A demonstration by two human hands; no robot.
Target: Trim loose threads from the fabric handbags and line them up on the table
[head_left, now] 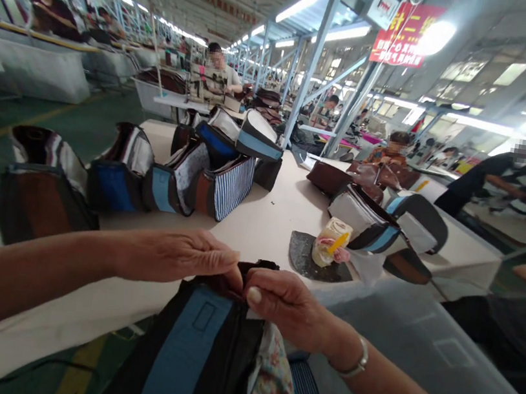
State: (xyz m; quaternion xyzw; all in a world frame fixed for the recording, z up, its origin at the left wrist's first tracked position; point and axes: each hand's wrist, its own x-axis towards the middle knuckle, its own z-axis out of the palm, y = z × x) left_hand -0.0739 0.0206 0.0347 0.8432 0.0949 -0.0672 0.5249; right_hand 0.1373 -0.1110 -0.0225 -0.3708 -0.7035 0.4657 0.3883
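Observation:
Right in front of me is a black bag piece [187, 349] with a blue stripe and a small stitched rectangle. Flowered lining cloth [276, 381] shows along its right side. My left hand [186, 257] is closed at the bag's top edge, its thumb and fingers pinching there. My right hand [284, 304], with a silver bracelet [361, 357] at the wrist, grips the same edge close beside it. A bit of dark reddish material shows between the two hands. The fingertips are partly hidden inside the edge.
Several unfinished bags [118, 183] stand along the table's left side. At right, a glue-smeared pot [332, 242] with a yellow handle sits on a dark slab [301, 254], near more bags [363, 214]. A translucent bin [440, 359] is at my right. People work farther off.

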